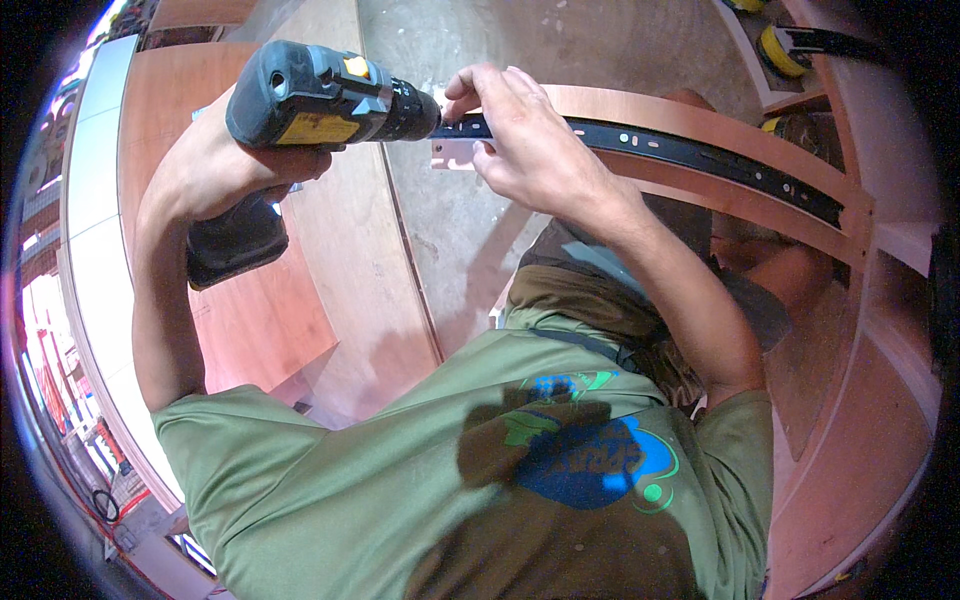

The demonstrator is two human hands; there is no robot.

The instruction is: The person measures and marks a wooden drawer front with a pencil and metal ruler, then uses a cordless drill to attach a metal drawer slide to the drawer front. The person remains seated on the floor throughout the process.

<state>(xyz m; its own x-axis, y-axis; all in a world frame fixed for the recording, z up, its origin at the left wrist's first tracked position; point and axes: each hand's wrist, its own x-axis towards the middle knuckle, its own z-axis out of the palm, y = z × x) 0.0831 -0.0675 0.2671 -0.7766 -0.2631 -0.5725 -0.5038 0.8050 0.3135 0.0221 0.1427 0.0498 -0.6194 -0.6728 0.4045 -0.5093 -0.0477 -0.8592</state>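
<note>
My left hand is wrapped round the grip of a black and grey cordless drill. The drill lies level, its chuck pointing right at the near end of a black drawer slide. This slide runs along a pale wooden board, away to the right. Over the slide's left end, my right hand has its fingers bent, the thumb at the slide's lower edge and the forefinger curled by the drill's tip. Whether a screw sits between tip and slide is too small to tell.
To the left stand large reddish wooden panels and a white-topped surface. Wooden cabinet framing closes in the right side. A yellow and black round object lies at the upper right, above the grey concrete floor.
</note>
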